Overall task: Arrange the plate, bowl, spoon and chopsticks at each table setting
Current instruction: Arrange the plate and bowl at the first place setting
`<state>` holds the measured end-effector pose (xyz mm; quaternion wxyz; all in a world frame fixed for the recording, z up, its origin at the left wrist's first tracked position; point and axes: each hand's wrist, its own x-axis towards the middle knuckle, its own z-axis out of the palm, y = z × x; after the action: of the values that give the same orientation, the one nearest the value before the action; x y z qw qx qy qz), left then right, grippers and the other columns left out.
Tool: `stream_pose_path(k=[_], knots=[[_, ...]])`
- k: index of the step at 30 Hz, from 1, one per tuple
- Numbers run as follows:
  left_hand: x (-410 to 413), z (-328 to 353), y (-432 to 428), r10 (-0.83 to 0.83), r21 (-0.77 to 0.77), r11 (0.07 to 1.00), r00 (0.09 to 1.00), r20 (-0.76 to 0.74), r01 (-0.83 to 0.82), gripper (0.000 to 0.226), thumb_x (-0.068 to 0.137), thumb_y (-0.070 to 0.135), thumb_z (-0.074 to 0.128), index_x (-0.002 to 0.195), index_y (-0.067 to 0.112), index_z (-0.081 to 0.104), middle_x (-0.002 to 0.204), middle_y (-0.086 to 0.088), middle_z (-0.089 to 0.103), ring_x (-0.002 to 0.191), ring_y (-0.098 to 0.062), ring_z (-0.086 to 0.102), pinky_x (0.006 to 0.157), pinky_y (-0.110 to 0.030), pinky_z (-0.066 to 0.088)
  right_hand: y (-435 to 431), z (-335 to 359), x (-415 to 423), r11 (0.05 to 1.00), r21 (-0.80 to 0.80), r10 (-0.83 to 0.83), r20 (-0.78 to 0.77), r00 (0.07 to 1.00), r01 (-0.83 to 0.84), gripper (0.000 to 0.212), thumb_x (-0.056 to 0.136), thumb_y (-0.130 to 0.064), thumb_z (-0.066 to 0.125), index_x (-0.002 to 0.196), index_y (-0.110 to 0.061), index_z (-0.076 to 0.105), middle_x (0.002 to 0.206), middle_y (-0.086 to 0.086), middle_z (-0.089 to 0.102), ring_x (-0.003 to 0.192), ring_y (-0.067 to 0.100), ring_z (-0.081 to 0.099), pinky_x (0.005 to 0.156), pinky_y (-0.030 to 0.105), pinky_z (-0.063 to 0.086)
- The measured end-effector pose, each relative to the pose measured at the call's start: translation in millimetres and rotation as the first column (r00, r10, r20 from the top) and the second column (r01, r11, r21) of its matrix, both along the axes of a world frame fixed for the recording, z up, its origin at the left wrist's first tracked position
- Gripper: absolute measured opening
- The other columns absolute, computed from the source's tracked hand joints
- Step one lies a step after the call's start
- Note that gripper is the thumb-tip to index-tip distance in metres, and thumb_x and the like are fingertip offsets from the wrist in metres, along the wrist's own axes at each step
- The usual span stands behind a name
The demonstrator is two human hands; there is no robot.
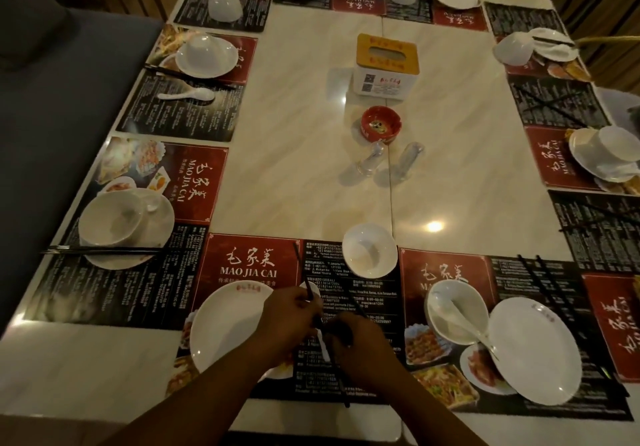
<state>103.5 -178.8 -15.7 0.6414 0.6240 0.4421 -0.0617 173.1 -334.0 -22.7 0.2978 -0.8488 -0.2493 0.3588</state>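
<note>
At the near setting a white plate (225, 327) lies on the red and black placemat (249, 262). A white bowl (370, 249) stands beyond it. My left hand (287, 321) and my right hand (356, 345) meet over the mat's black half, both closed around dark chopsticks (300, 265), whose tips point away from me. A white spoon (322, 341) peeks out between the hands. The setting to the right has a bowl with a spoon (457, 314) in it, a tilted plate (535, 350) and chopsticks (540, 282).
A tissue box (386, 64), a red ashtray (381, 123) and two clear shakers (372, 159) stand in the table's middle. Other settings ring the table, with a bowl on a plate (114, 220) at left and another (613, 151) at right. A grey bench (52, 99) runs along the left.
</note>
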Motion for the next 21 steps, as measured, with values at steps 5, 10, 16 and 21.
stream_pose_path(k=[5, 10, 16, 21], knots=[[-37.8, 3.2, 48.0, 0.006, 0.244, 0.97, 0.998, -0.057, 0.008, 0.007, 0.09, 0.024, 0.07, 0.086, 0.03, 0.072, 0.076, 0.004, 0.074, 0.066, -0.012, 0.072, 0.06, -0.027, 0.059, -11.1, -16.0, 14.2, 0.987, -0.159, 0.039, 0.38, 0.924, 0.023, 0.019, 0.095, -0.024, 0.058, 0.112, -0.017, 0.065, 0.109, 0.002, 0.062, 0.098, 0.021, 0.06, 0.08, 0.031, 0.05], [-70.8, -8.0, 84.1, -0.071, 0.337, 0.929, 0.966, -0.248, 0.155, 0.011, 0.087, 0.023, 0.076, 0.098, 0.025, 0.072, 0.077, 0.007, 0.07, 0.058, -0.005, 0.07, 0.065, -0.031, 0.062, -20.4, -30.2, 23.9, 0.964, -0.267, 0.109, 0.433, 0.895, 0.012, 0.031, 0.093, -0.017, 0.061, 0.123, -0.01, 0.061, 0.122, 0.01, 0.059, 0.106, 0.028, 0.059, 0.086, 0.037, 0.052], [-78.9, -18.1, 97.8, -0.153, 0.345, 0.899, 0.932, -0.329, 0.27, 0.021, 0.081, 0.028, 0.081, 0.1, 0.02, 0.074, 0.07, 0.012, 0.068, 0.054, 0.002, 0.065, 0.046, -0.008, 0.044, -4.0, -16.5, 20.5, 0.953, -0.295, 0.041, 0.359, 0.932, 0.072, 0.023, 0.093, -0.009, 0.054, 0.115, -0.009, 0.06, 0.117, 0.01, 0.059, 0.099, 0.025, 0.061, 0.083, 0.036, 0.052], [-77.1, -24.5, 103.5, -0.227, 0.349, 0.877, 0.925, -0.305, 0.33, 0.013, 0.08, 0.032, 0.081, 0.088, 0.022, 0.078, 0.068, 0.011, 0.07, 0.059, 0.002, 0.065, 0.047, -0.007, 0.041, 18.6, 11.4, -18.8, 0.975, -0.155, -0.12, 0.241, 0.963, 0.161, 0.01, 0.09, -0.017, 0.066, 0.091, -0.025, 0.059, 0.084, -0.007, 0.063, 0.076, 0.01, 0.063, 0.065, 0.028, 0.053]])
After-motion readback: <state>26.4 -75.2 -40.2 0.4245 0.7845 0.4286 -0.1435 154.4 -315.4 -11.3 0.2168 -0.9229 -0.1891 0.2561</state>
